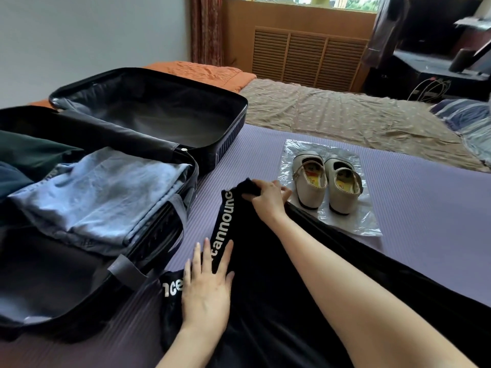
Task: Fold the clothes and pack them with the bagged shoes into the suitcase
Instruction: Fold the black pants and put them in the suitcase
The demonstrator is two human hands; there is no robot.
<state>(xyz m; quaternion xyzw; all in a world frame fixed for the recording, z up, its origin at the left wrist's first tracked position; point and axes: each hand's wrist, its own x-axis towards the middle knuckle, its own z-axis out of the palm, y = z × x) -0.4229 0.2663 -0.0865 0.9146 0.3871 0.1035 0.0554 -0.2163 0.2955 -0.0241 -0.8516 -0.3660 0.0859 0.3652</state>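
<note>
Black garment with white lettering lies lengthwise on the purple mat, just right of the open suitcase. My left hand is flat with straight fingers, pressing the near lettered band. My right hand pinches the bunched far end.

Judgement: fold under way. Use the left palm as anchor, draw the far end toward me in one pass, match the edges, then smooth.

Pale shoes sit on, not in, a clear plastic bag just beyond the right hand; avoid snagging it. Folded denim is already in the suitcase.
</note>
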